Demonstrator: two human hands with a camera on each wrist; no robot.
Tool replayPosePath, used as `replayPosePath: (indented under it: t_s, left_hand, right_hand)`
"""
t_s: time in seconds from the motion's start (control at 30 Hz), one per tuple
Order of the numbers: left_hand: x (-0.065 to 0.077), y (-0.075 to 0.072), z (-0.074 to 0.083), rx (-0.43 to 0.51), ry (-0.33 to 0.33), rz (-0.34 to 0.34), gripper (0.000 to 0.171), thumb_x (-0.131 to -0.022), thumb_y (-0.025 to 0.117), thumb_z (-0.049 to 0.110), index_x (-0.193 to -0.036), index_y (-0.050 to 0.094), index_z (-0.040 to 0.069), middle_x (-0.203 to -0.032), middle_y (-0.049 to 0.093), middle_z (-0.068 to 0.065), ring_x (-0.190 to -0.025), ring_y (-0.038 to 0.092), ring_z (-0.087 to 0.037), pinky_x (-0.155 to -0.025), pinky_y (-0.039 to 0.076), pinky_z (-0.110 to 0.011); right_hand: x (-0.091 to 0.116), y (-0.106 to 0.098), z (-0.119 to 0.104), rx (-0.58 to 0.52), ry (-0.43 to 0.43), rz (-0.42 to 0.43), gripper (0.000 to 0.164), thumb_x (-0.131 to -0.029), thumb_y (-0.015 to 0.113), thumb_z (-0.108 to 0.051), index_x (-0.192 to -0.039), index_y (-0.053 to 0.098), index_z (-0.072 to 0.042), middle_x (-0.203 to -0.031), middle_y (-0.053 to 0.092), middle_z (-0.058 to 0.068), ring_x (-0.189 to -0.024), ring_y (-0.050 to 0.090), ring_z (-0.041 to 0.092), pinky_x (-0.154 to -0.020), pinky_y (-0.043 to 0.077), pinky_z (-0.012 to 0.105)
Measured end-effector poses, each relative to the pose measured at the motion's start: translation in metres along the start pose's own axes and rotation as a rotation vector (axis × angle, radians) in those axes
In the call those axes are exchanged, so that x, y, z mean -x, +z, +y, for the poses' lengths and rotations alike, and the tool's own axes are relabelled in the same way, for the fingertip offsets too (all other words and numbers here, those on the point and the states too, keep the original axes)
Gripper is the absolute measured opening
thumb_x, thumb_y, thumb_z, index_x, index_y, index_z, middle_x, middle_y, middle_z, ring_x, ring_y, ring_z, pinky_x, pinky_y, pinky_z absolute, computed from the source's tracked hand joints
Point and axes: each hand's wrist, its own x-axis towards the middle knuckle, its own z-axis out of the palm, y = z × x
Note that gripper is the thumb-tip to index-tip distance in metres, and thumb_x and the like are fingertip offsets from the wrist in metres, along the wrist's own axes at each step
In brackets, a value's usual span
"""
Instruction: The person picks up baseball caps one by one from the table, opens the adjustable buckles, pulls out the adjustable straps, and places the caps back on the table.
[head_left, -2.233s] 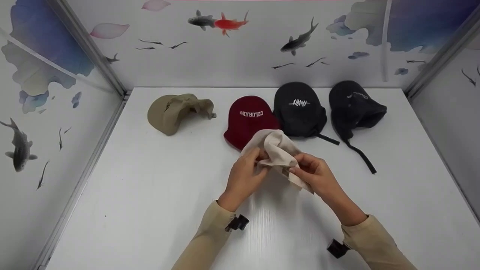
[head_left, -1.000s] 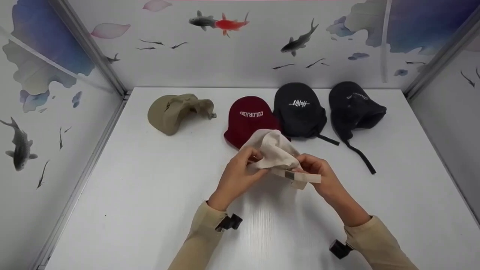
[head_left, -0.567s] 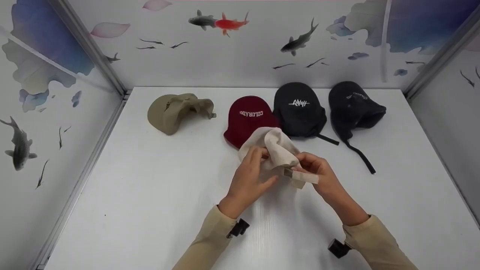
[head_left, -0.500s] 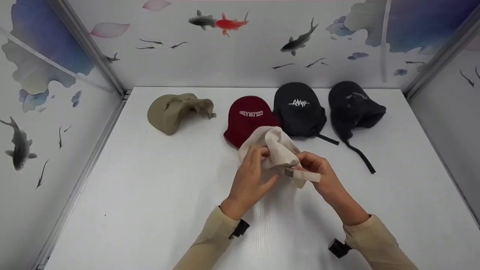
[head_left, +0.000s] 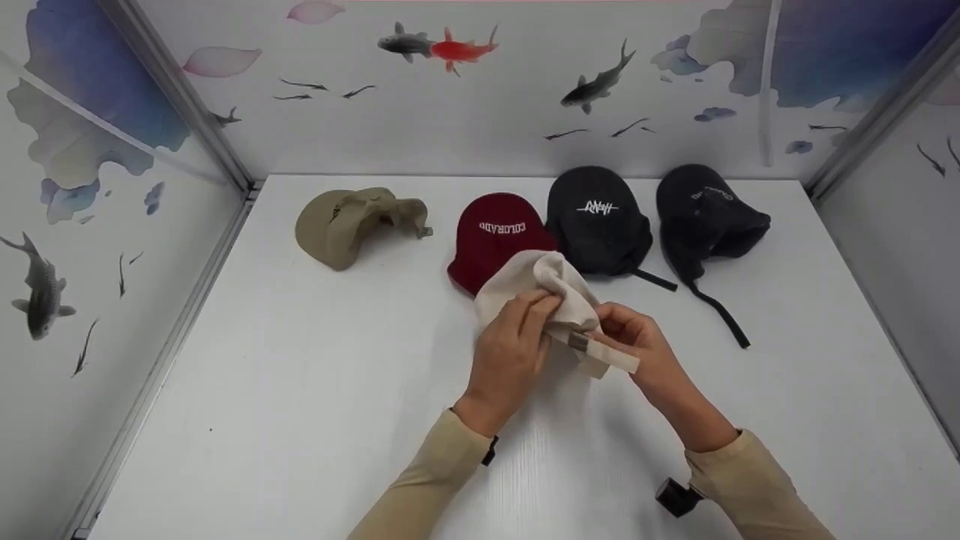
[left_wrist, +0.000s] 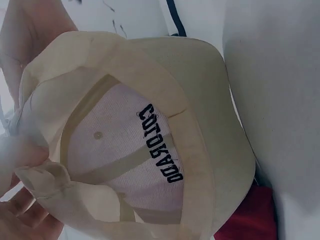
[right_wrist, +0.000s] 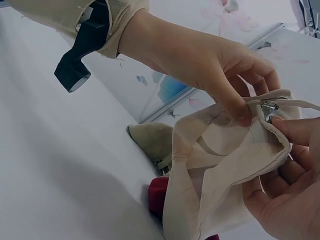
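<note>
Both hands hold a cream baseball cap (head_left: pixel 510 281) raised in front of the person. My left hand (head_left: pixel 506 360) grips the back edge of the cap, its thumb pressed inside near the metal buckle (right_wrist: pixel 268 110). The right hand (head_left: pixel 649 352) pinches the cap's back at the buckle, fingers curled behind the fabric. From the buckle a loose strap (head_left: pixel 615 355) sticks out to the right. In the left wrist view the cap's inside faces up, with dark COLORADO lettering (left_wrist: pixel 159 145) on the front panel and the brim (left_wrist: pixel 227 135) pointing away.
A dark red cap (head_left: pixel 491 232), partly covered by the cream one, lies on the white table (head_left: pixel 300 397). Left of it is a khaki cap (head_left: pixel 322 225); to its right are a black cap (head_left: pixel 600 232) and a dark navy cap (head_left: pixel 690 210), each with a trailing strap. Printed panels enclose the table.
My left hand has shifted right along the cap's back edge toward the buckle. Over the last two seconds the strap end has swung out to the right. The right hand has hardly moved.
</note>
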Motion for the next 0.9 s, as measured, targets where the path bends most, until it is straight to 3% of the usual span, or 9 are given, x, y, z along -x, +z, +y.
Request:
replayPosePath:
  t_s: [0.13,0.47,0.9]
  left_hand:
    - [-0.002,-0.005,-0.004,0.008,-0.001,0.006,0.006,-0.096,0.064,0.009,-0.100,0.069,0.011,-0.100,0.068,0.000,-0.093,0.067,-0.010,-0.085,0.056,-0.019]
    - [0.000,-0.010,-0.018,0.045,-0.081,-0.026,0.005,-0.095,0.067,0.011,-0.091,0.069,0.013,-0.092,0.067,0.001,-0.089,0.068,-0.011,-0.078,0.058,-0.022]
    - [-0.002,-0.015,-0.028,0.063,-0.120,-0.037,0.008,-0.095,0.068,0.014,-0.088,0.070,0.017,-0.095,0.068,0.004,-0.093,0.068,-0.008,-0.080,0.057,-0.021]
  right_hand:
    - [0.000,-0.003,0.001,0.019,-0.004,-0.017,0.020,-0.096,0.058,0.002,-0.101,0.066,-0.015,-0.091,0.069,-0.007,-0.082,0.063,0.004,-0.070,0.054,0.017]
    - [0.003,-0.005,0.000,0.027,-0.018,-0.108,0.019,-0.097,0.057,0.002,-0.104,0.065,-0.014,-0.092,0.067,-0.008,-0.084,0.062,0.003,-0.073,0.052,0.018]
    - [0.001,-0.012,0.002,-0.022,-0.039,-0.283,0.024,-0.101,0.049,0.003,-0.111,0.063,-0.013,-0.096,0.066,-0.011,-0.089,0.061,0.002,-0.075,0.050,0.018]
